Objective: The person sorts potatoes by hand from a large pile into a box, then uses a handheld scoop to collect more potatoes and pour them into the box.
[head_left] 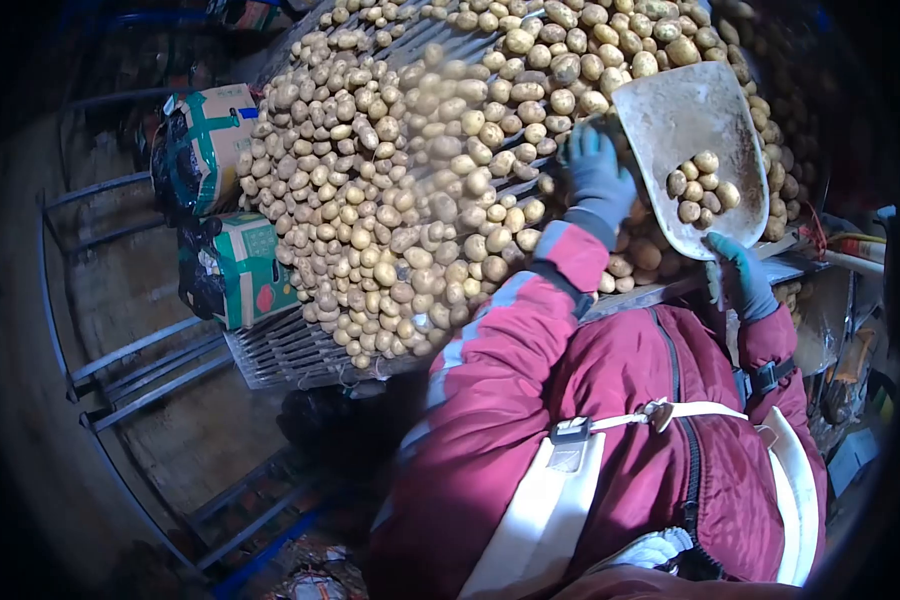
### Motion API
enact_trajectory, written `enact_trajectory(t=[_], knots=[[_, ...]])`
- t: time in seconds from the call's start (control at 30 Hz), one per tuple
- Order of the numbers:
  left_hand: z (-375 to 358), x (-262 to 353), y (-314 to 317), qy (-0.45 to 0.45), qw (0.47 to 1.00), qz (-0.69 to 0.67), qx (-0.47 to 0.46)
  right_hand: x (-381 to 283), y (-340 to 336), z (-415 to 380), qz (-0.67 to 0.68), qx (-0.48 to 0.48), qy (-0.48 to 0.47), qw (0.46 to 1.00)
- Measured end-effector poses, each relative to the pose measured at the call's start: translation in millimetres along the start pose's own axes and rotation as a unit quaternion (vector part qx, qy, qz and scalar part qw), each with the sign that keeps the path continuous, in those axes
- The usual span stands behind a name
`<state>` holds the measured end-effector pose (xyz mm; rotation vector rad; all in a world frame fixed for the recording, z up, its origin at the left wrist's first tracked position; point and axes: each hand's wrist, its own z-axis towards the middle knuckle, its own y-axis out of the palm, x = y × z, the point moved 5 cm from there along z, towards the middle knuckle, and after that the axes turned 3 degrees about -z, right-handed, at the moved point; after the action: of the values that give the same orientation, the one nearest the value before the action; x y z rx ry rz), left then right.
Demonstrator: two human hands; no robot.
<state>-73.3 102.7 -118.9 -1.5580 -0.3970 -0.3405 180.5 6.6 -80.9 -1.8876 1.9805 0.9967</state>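
Note:
My right hand (742, 275), in a grey and teal glove, is closed on the handle of a dirty white scoop (685, 115). Several small potatoes (708, 185) lie in the scoop near its handle end. My left hand (600, 180), gloved alike, is just left of the scoop, over the heap of potatoes (370, 190). Its fingers point away from me and look apart, somewhat blurred; nothing shows in them, though the palm side is hidden. Potatoes lie around that hand on a slatted surface (280, 350).
Two cardboard boxes, an upper one (210, 150) and a lower one (245, 268), with green markings and dark plastic, stand at the heap's left side. Metal rails (120, 355) run further left. A board edge (650, 297) lies between my body and the potatoes.

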Motion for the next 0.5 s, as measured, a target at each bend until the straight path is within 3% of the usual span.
enact_trajectory(t=[0.03, 0.07, 0.13, 0.2, 0.27, 0.33, 0.43, 0.47, 0.5], knots=[[-3, 8, 7, -0.024, 0.999, -0.016, -0.046, 7, -8, 11, -0.001, 0.022, -0.069, 0.997], [-8, 14, 12, -0.047, 0.994, -0.032, -0.090, 12, -18, 13, -0.005, 0.019, -0.073, 0.997], [-26, 2, 7, -0.050, 0.992, -0.096, -0.060, 10, -24, 15, -0.034, 0.014, -0.075, 0.997], [-67, -9, -62, 0.056, 0.981, -0.161, 0.092, 6, -13, 11, 0.013, 0.006, -0.119, 0.993], [-104, -63, -101, -0.020, 0.987, -0.106, 0.118, 0, -12, 7, 0.062, -0.001, -0.160, 0.985], [-137, -113, -81, -0.062, 0.988, -0.073, 0.123, 10, -18, 6, 0.049, -0.006, -0.046, 0.998], [-175, -180, -56, -0.198, 0.970, 0.016, 0.136, 13, -20, 10, 0.045, -0.034, -0.041, 0.998], [-176, -168, -39, -0.159, 0.962, 0.191, 0.114, 14, -17, 10, 0.044, -0.034, -0.040, 0.998], [-175, -159, -33, -0.149, 0.963, 0.203, 0.094, 12, -15, 9, 0.041, -0.032, -0.052, 0.997]])
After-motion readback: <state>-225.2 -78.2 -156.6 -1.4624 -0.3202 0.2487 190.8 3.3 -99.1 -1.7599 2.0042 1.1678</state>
